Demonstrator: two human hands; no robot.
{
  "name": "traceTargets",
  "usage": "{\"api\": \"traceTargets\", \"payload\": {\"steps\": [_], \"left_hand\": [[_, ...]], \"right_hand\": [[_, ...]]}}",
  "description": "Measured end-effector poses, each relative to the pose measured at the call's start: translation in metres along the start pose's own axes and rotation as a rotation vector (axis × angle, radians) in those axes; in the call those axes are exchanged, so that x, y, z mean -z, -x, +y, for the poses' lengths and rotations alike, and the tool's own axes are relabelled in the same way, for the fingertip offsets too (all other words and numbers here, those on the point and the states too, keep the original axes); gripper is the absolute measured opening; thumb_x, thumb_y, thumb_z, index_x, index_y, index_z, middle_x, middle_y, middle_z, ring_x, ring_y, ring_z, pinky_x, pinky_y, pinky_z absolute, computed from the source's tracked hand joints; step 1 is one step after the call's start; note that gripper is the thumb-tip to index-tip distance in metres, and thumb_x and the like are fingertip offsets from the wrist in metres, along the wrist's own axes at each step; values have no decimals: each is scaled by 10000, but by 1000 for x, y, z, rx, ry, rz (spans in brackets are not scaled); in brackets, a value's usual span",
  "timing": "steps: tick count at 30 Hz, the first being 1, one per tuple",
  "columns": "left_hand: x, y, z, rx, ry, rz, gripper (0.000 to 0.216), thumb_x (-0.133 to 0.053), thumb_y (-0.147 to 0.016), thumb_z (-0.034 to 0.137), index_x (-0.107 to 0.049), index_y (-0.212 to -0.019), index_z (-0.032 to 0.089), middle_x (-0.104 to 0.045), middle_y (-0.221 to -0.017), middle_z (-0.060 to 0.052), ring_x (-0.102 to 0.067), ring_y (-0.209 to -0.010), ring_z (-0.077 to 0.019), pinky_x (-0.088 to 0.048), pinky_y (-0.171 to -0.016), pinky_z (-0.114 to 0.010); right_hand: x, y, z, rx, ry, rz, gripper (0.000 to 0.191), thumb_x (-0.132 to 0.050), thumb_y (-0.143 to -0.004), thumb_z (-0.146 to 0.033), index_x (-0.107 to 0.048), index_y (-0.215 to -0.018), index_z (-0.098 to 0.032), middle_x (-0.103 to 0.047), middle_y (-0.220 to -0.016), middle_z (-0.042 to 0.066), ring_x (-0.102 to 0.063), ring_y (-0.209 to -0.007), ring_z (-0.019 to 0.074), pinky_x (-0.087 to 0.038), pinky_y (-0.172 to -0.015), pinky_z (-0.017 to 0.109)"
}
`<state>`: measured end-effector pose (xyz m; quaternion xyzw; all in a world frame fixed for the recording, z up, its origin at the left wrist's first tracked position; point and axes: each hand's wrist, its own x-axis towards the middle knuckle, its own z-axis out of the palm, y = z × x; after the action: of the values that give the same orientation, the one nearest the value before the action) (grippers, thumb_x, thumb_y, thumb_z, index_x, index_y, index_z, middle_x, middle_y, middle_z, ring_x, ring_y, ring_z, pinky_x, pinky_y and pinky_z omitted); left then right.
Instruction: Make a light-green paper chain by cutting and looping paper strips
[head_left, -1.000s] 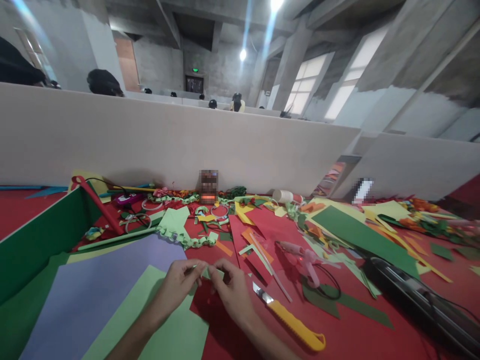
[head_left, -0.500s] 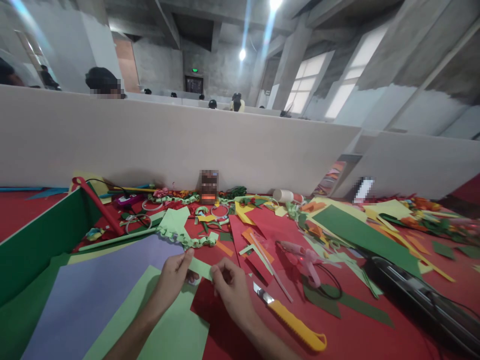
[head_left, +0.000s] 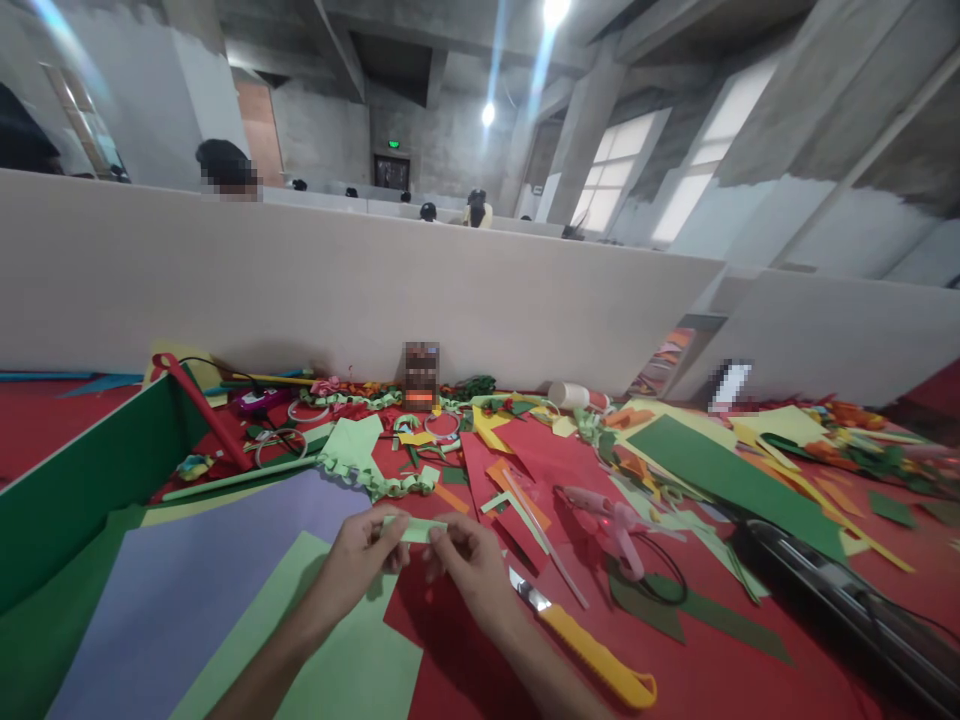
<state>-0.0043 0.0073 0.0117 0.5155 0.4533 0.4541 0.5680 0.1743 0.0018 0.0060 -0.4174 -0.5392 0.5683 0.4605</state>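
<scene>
Both hands hold a small light-green paper strip (head_left: 417, 529) stretched level between them, above the table. My left hand (head_left: 369, 553) pinches its left end with thumb and fingers. At the right end, my right hand (head_left: 466, 560) is closed on the paper between thumb and forefinger. Just beyond the hands lies a light-green paper chain (head_left: 394, 484). A light-green sheet (head_left: 300, 640) is under my left forearm, overlapping a purple sheet (head_left: 202, 590). To the right of my right hand lies a yellow utility knife (head_left: 585, 645) with its blade out.
A pink glue gun (head_left: 611, 520) with a black cord lies right of centre. Far right is a long black device (head_left: 832, 590). A green panel (head_left: 97, 450) stands at left. Paper scraps and a white roll (head_left: 568, 393) lie before the white partition (head_left: 360, 280).
My left hand has shifted right and regripped the strip. The strip has gone from slanting to nearly level, and my hands are closer together.
</scene>
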Motion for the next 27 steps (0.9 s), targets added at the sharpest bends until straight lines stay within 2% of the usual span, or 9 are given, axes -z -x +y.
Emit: {"api": "traceTargets", "payload": {"steps": [3, 6, 10, 14, 18, 22, 25, 27], "left_hand": [[6, 0, 3, 32, 62, -105, 441, -718, -840, 558, -737, -992, 144, -765, -722, -70, -678, -648, -178, -523, -638, -257], [9, -1, 2, 95, 172, -133, 471, -740, -829, 526, -736, -1093, 136, -798, -787, -91, -722, -704, -196, -540, -682, -271], [9, -2, -2, 128, 238, -132, 382, -774, -817, 447, -767, -1056, 149, -818, -871, -99, -746, -799, -200, -542, -732, -256], [8, -1, -2, 143, 264, -136, 407, -824, -756, 495, -793, -966, 148, -816, -864, -103, -749, -786, -208, -558, -733, -270], [7, 1, 2, 154, 208, -155, 462, -819, -747, 559, -787, -962, 150, -808, -947, -119, -757, -886, -247, -576, -832, -328], [5, 4, 5, 140, 159, -207, 388, -767, -821, 520, -769, -960, 158, -792, -1044, -126, -739, -999, -260, -549, -953, -368], [4, 5, 5, 146, 168, -220, 366, -798, -806, 463, -741, -1028, 179, -783, -1072, -113, -737, -1014, -251, -550, -944, -348], [3, 6, 4, 154, 175, -203, 450, -811, -794, 471, -701, -1135, 199, -788, -1031, -96, -748, -976, -241, -565, -892, -329]], "right_hand": [[5, -6, 2, -22, -110, 54, 407, -757, -809, -559, -695, -939, -178, -710, -686, 11, -629, -497, 158, -494, -477, 261], [8, -8, 5, -67, -230, 87, 370, -793, -781, -484, -727, -977, -176, -720, -668, 7, -626, -491, 142, -481, -502, 242], [8, -7, 7, -42, -270, 116, 276, -761, -794, -430, -747, -922, -187, -722, -647, 9, -644, -520, 154, -485, -539, 246], [9, -7, 7, 21, -219, 113, 291, -694, -857, -476, -732, -858, -187, -726, -649, 25, -689, -605, 182, -517, -628, 271], [10, -10, 9, 21, -85, 120, 389, -686, -867, -567, -696, -869, -178, -713, -656, 22, -660, -563, 162, -486, -565, 250], [12, -12, 13, 8, -6, 102, 435, -727, -829, -594, -694, -866, -162, -656, -569, -10, -563, -435, 119, -418, -462, 222], [12, -11, 14, 0, 20, 92, 442, -736, -820, -598, -692, -819, -158, -629, -546, -22, -530, -412, 101, -409, -446, 213], [12, -10, 12, -4, 40, 87, 435, -733, -824, -594, -694, -813, -160, -631, -556, -21, -539, -423, 101, -419, -454, 211]]}}
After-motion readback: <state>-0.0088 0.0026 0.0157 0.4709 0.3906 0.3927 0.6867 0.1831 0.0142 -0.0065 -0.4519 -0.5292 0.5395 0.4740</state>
